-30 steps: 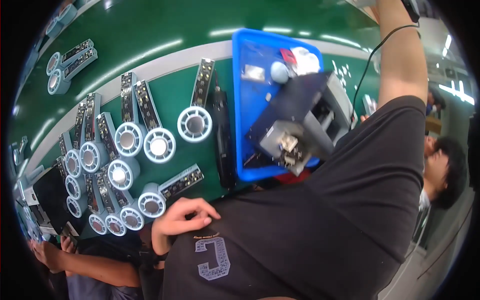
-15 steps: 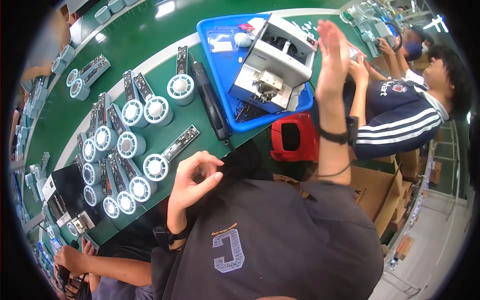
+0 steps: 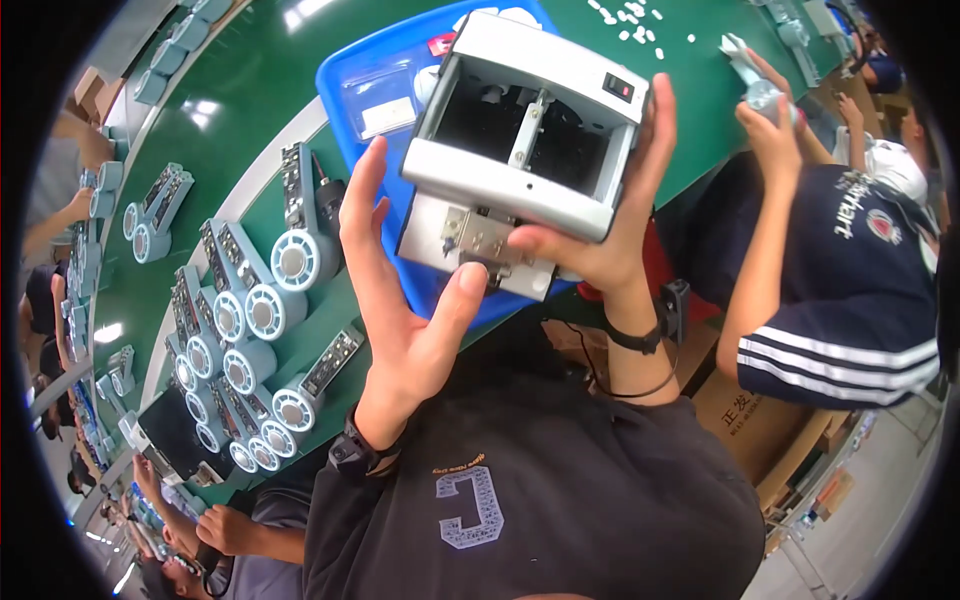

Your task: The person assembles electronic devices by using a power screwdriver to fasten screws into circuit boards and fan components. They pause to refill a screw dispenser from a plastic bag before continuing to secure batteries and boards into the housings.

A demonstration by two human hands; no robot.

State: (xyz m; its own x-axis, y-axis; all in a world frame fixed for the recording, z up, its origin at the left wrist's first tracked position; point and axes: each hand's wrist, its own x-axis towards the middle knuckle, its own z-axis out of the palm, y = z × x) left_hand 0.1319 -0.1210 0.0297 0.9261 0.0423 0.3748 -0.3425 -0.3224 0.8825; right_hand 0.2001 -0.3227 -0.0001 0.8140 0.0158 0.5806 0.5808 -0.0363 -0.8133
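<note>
Your right hand (image 3: pixel 612 245): thumb and fingers clamped on white machine (image 3: pixel 500 188) | Your left hand (image 3: pixel 402 340): fingers spread, at its left side, contact unclear | Blue tray (image 3: pixel 334 100): beneath

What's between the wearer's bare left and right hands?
In the head view, a boxy silver-metal machine with a dark open cavity lies between the bare left hand and the bare right hand; the blue plastic tray shows behind it.

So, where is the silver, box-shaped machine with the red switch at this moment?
In the head view, the machine is above centre, between the left hand and the right hand, partly hiding the blue plastic tray.
</note>
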